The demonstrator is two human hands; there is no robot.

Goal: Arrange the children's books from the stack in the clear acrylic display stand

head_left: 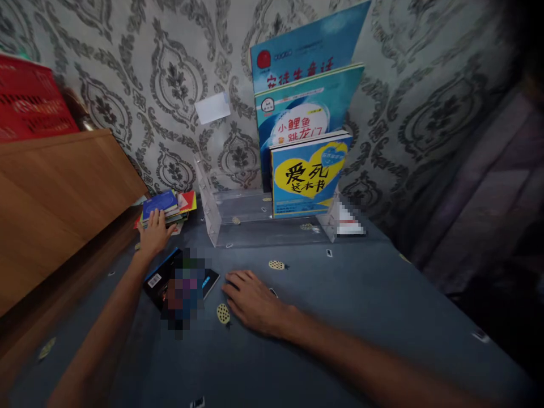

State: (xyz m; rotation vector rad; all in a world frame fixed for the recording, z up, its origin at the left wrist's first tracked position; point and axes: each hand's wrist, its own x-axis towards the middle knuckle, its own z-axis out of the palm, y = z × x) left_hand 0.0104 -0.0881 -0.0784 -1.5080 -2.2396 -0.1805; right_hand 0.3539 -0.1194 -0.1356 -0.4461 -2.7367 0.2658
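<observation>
My left hand (155, 231) reaches to a small pile of books at the left, its outstretched fingers touching the purple-blue book (160, 204) on top. Flat on the table, my right hand (250, 297) rests with fingers extended and nothing in it. Between my arms lies a dark book (155, 280) with a barcode, its cover partly blurred out. A clear plastic book rack (209, 209) stands by the wall. In its right part lean a blue book with a yellow heart (312, 175), a teal picture book (300, 119) and a taller blue book (314, 54), one behind another.
A wooden cabinet (63, 204) bounds the left side, with a red box (34, 102) on top. Behind the rack rises a patterned wall (174, 79) bearing a white card (212, 109). The blue-grey tablecloth (361, 317) has pineapple prints. A pixelated white item (349, 221) lies right of the rack.
</observation>
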